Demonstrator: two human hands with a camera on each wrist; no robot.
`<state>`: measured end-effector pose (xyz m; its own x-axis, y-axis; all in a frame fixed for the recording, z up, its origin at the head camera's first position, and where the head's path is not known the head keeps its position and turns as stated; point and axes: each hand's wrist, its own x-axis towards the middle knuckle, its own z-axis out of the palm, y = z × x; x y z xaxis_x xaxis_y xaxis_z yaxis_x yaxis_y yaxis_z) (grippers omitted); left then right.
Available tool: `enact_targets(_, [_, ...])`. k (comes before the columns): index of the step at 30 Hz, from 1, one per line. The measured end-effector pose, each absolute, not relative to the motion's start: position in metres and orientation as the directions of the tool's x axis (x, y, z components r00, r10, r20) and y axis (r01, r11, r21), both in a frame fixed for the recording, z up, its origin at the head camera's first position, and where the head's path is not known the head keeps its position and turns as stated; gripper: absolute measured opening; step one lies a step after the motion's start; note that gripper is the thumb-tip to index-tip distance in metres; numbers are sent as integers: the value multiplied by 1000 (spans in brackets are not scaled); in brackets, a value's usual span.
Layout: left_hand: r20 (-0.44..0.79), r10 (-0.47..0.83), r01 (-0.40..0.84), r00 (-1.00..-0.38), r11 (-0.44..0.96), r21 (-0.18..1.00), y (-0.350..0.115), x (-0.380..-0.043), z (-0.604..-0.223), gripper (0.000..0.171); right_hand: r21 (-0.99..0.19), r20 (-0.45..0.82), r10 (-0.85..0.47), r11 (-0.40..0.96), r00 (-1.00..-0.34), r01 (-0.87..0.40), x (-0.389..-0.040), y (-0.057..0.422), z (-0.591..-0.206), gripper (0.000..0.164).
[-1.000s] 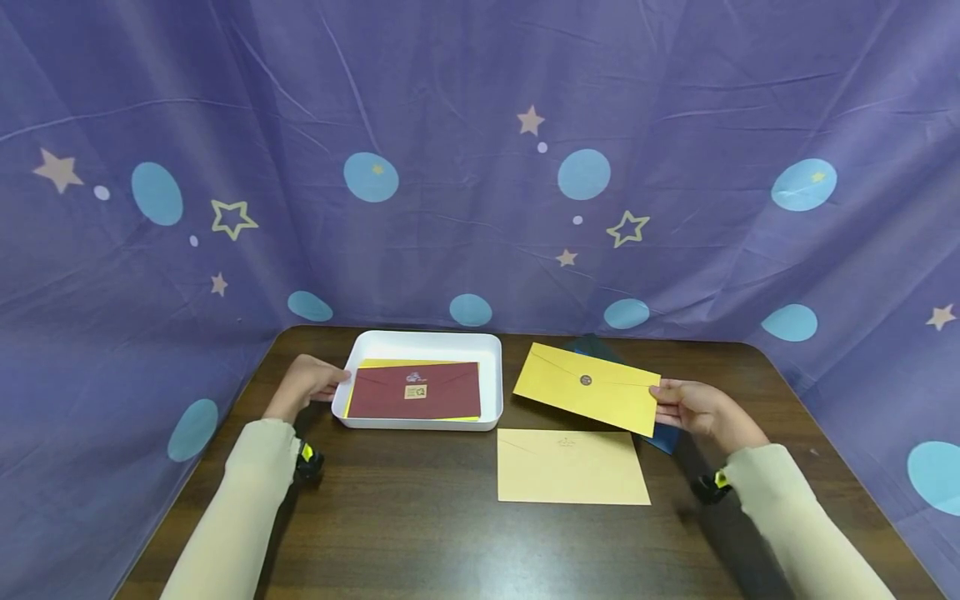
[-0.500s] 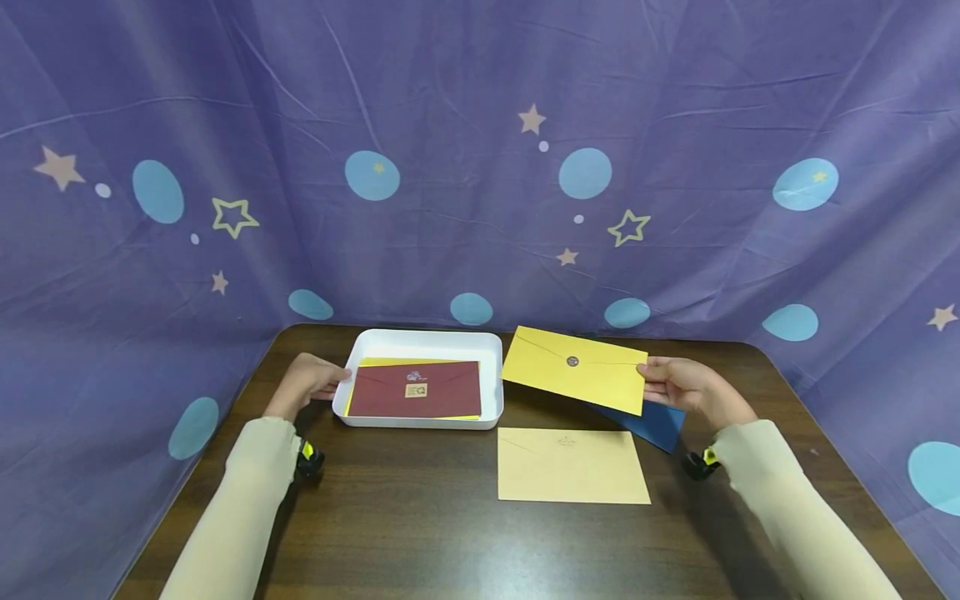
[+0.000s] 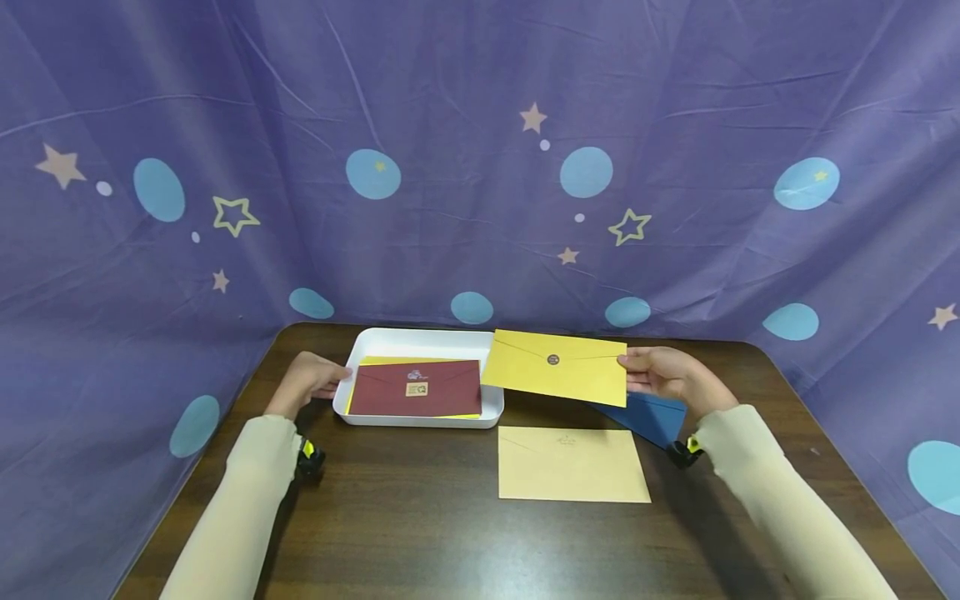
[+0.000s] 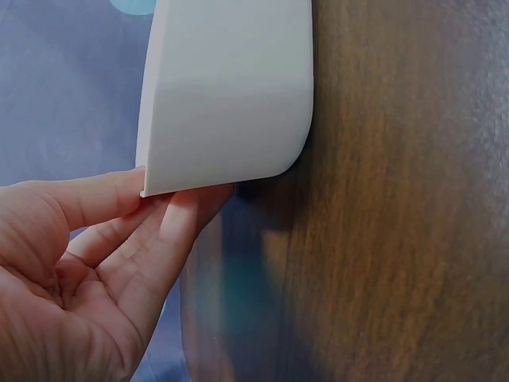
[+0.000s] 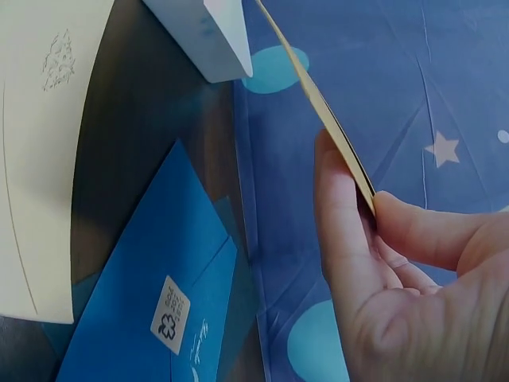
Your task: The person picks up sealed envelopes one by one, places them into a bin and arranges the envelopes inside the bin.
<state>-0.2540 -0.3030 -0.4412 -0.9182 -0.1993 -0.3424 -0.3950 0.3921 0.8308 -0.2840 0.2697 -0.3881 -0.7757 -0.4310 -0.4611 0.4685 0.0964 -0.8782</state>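
My left hand (image 3: 309, 382) pinches the left rim of a white tray (image 3: 491, 414), thumb on top and fingers against the outer wall in the left wrist view. Inside the tray lies a dark red envelope (image 3: 390, 400) over a yellow one, whose edges show around it. My right hand (image 3: 667, 375) holds a yellow envelope (image 3: 525, 367) with a round seal by its right end. That envelope is raised above the table, its left end over the tray's right rim. In the right wrist view it appears nearly edge-on between thumb and fingers (image 5: 338, 215).
A cream envelope (image 3: 570, 475) lies on the brown wooden table (image 3: 420, 517) in front of the right hand. Behind it a blue envelope (image 3: 652, 417) with a pale label lies partly under the raised one. A purple patterned curtain (image 3: 465, 233) hangs along the table's far edge.
My right hand has carried the yellow envelope leftward and slightly up to the tray's right rim, uncovering more of the blue envelope. The left hand and tray have stayed put.
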Motion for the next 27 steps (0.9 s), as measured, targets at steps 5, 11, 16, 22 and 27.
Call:
enact_targets(5, [-339, -199, -392, -919, 386, 835, -303, -255, -442, 39, -879, -465, -431, 117, -774, 463, -285, 263, -388, 29])
enact_targets(11, [-335, -198, -387, -921, 388, 836, -304, -255, -443, 40, -878, -458, -450, 96, -767, 469, -286, 253, -388, 32])
enact_targets(16, [-331, -200, -385, -922, 389, 837, -303, -255, -443, 40, -873, -460, -447, 70, -767, 483, -286, 246, -389, 37])
enact_targets(22, [-339, -201, -393, -919, 390, 833, -304, -255, -443, 40, -876, -450, -462, 62, -764, 479, -288, 238, -389, 25])
enact_targets(27, [-338, -202, -392, -919, 391, 833, -303, -255, -442, 40, -891, -439, -458, 115, -773, 439, -288, 230, -389, 55])
